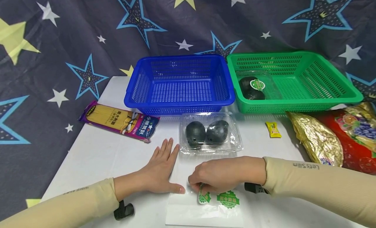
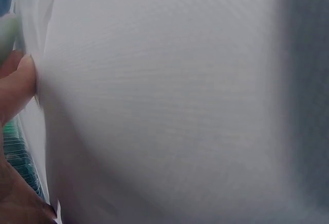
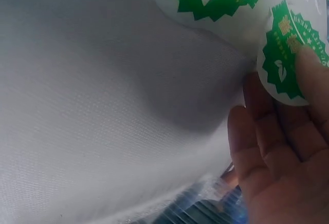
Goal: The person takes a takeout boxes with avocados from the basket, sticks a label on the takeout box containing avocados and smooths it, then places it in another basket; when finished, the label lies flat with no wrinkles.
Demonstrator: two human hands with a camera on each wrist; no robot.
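My right hand (image 1: 215, 175) pinches a round green-and-white sticker (image 1: 204, 198) between thumb and fingers, just over a white sticker sheet (image 1: 202, 215). In the right wrist view the thumb lies on the printed face of this sticker (image 3: 281, 54). A second green sticker (image 1: 228, 199) lies flat on the sheet beside it. My left hand (image 1: 160, 172) rests on the table with straight fingers, its thumb by the sheet's left edge. Just beyond both hands is a clear plastic clamshell box (image 1: 210, 149) with two dark, rounded fruits (image 1: 217, 131) inside.
A blue basket (image 1: 179, 108) and a green basket (image 1: 296, 107) stand at the back; the green one holds a stickered clamshell (image 1: 271, 87) of dark fruits. A pasta pack (image 1: 118, 121) lies left, a small yellow packet (image 1: 273, 129) and a red-gold bag (image 1: 349, 139) right.
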